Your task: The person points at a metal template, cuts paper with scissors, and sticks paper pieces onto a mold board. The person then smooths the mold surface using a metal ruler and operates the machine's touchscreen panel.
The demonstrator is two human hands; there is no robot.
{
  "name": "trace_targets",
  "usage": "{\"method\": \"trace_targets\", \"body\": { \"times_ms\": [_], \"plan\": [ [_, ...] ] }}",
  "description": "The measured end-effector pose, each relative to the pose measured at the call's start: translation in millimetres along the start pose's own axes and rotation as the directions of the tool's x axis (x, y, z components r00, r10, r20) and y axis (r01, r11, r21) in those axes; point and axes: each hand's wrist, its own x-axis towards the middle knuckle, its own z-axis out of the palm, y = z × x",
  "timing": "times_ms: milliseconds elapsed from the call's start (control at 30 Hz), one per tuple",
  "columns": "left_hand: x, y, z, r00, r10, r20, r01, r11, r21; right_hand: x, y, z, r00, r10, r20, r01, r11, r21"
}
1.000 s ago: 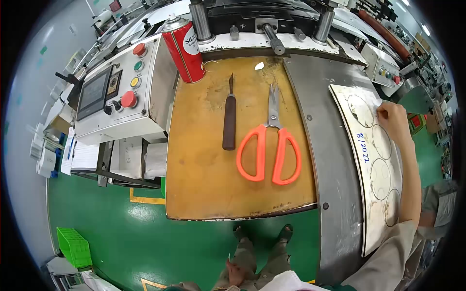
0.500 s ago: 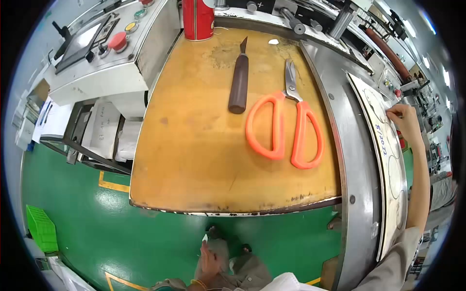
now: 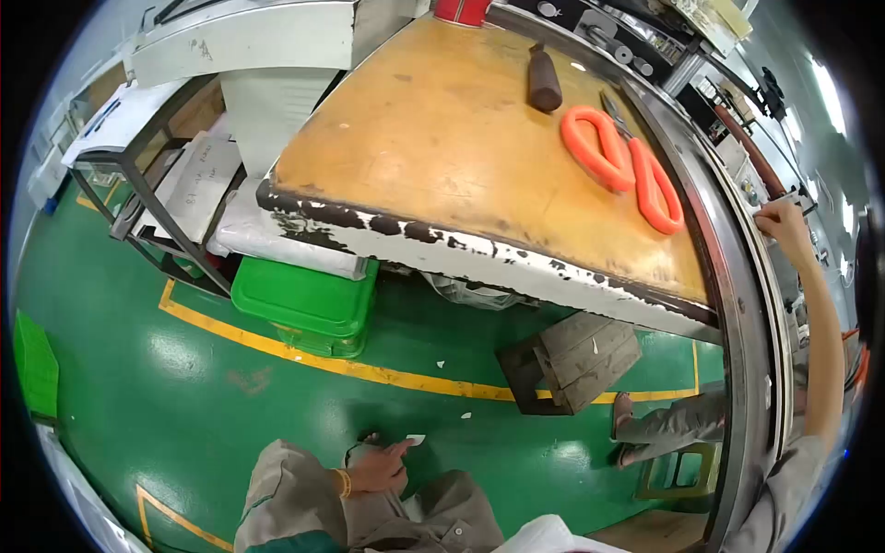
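Note:
My left hand (image 3: 376, 470), with a yellow band at the wrist, is low in front of my knees. Its fingers pinch a small white scrap (image 3: 416, 440). On the far right my right arm reaches forward, and my right hand (image 3: 784, 224) is at the far end of a pale board (image 3: 772, 341) seen nearly edge-on. Those fingers are bent and pressed together; what they hold, if anything, is too small to name. Scissors with orange handles (image 3: 656, 189) and a knife with a brown handle (image 3: 544, 83) lie on the tan tabletop (image 3: 442, 157), apart from both hands.
A metal rail (image 3: 728, 276) borders the table's right side. Beneath are a green lidded box (image 3: 304, 300) and a wooden stool (image 3: 590, 355). Another person's foot (image 3: 623, 415) is near a plastic stool (image 3: 678, 475). A shelf rack (image 3: 166, 207) stands left; white scraps dot the floor.
My view has tipped downward, so the tabletop sits higher and more floor shows. My left hand, still pinching the white scrap, has come up slightly. My right hand stays by the board's far end.

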Motion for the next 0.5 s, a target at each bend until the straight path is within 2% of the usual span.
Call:
{"method": "trace_targets", "body": {
  "times_ms": [33,67,133,267,300,333,367,500],
  "plan": [
    [-3.8,8.8,-3.0,0.998,-0.055,0.009,0.055,0.998,-0.002,-0.6,-3.6,1.5,1.000,0.009,-0.027,-0.009,1.000,0.013],
    [-4.6,0.6,2.3,1.000,-0.006,-0.028,0.007,0.999,0.039,2.3,0.0,1.0,1.000,0.011,-0.001,-0.011,1.000,-0.012],
    [0.1,-18.6,22.8,0.989,0.106,-0.100,-0.094,0.989,0.117,0.6,-0.1,8.4,0.982,-0.151,-0.111,0.123,0.966,-0.228],
    [-13.3,16.1,-1.0,0.999,0.043,0.003,-0.043,0.999,-0.009,-2.0,1.0,0.9,1.000,-0.004,-0.002,0.004,0.999,-0.039],
    [0.6,-19.3,33.5,0.968,0.170,-0.185,-0.153,0.983,0.105,-0.8,12.2,-4.7,0.995,0.076,0.058,-0.078,0.996,0.036],
    [-2.2,-24.2,36.6,0.966,0.184,-0.183,-0.166,0.980,0.110,-5.1,3.3,-8.9,0.992,0.093,0.087,-0.096,0.995,0.023],
    [-4.3,-22.3,38.0,0.961,0.202,-0.190,-0.182,0.976,0.118,-8.5,3.3,-5.6,0.986,0.146,0.081,-0.159,0.967,0.200],
    [-4.8,-17.3,44.4,0.946,0.234,-0.223,-0.205,0.968,0.143,5.2,16.3,-7.8,0.980,0.146,0.134,-0.167,0.973,0.157]
  ]
}}
